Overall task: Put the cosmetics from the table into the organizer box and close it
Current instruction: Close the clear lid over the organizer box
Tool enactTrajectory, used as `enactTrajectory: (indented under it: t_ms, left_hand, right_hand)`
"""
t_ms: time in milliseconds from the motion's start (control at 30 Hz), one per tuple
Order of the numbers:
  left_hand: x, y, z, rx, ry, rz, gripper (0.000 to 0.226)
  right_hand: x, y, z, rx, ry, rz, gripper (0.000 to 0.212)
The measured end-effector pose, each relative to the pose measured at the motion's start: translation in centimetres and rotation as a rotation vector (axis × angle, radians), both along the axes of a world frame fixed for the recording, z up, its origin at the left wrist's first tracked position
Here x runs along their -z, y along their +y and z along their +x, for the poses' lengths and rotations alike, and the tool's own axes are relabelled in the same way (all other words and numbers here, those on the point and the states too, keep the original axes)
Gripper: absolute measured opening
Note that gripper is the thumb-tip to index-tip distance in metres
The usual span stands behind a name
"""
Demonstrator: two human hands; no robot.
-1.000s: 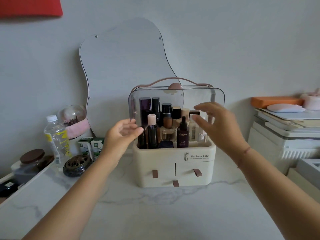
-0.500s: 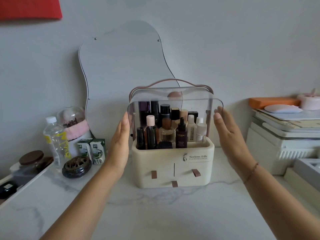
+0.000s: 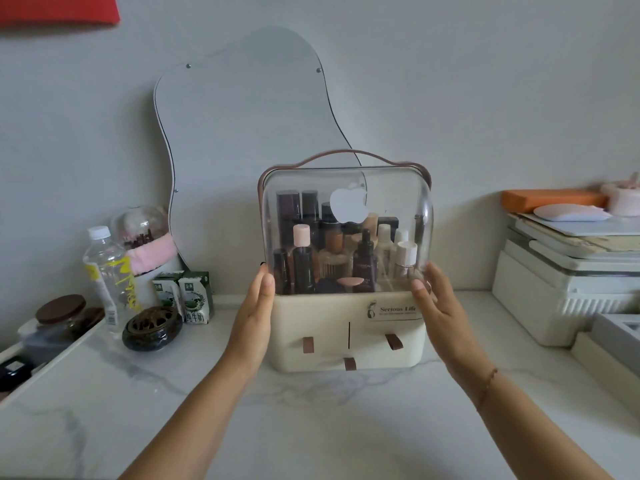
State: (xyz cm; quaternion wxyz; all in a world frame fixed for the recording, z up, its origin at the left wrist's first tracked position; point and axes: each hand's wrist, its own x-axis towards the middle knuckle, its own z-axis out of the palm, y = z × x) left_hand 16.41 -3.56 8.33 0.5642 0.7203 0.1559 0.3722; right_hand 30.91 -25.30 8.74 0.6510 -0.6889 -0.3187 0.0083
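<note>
The cream organizer box (image 3: 322,317) stands at the back middle of the marble table. Its clear domed lid (image 3: 394,199) is swung down over the top compartment, with its lower edge at the cream base. Behind the lid, several cosmetics bottles (image 3: 363,254) stand upright. A pink-brown carry handle (image 3: 343,154) arches over the top. My left hand (image 3: 254,317) presses the lid's lower left side, and my right hand (image 3: 440,313) presses its lower right side. Both hands are flat with fingers up.
A wavy mirror (image 3: 242,133) leans on the wall behind the box. To the left stand a water bottle (image 3: 107,271), two milk cartons (image 3: 194,296), a dark round burner (image 3: 152,329) and a brown-lidded jar (image 3: 60,311). White boxes and books (image 3: 568,271) are stacked at right.
Both hands moved from the front of the raised lid to its sides and brought it down. The lid went from up and open to down over the cosmetics.
</note>
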Motion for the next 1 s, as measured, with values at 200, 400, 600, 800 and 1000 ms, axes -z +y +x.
enactTrajectory:
  t_ms: [200,400,600,800,1000]
  left_hand:
    - [1.8,0.4,0.6,0.036,0.040,-0.047,0.087]
    - [4.0,0.2,1.5,0.091,-0.018,-0.249,0.079]
    - [4.2,-0.6,2.2,0.154,-0.041,-0.293,0.093]
    - [4.8,-3.1,4.3,0.272,-0.038,-0.309,0.084]
    - [5.0,-6.8,7.9,0.413,-0.034,-0.271,0.070]
  right_hand:
    - [1.2,0.1,1.0,-0.082,0.108,0.013,0.081]
    - [2.3,0.1,1.7,-0.159,0.223,0.038,0.067]
    - [2.3,-1.0,2.2,-0.169,0.253,0.053,0.062]
    - [2.3,-4.4,4.0,-0.083,0.249,0.048,0.066]
    - [2.6,-8.8,7.0,0.049,0.285,0.067,0.080]
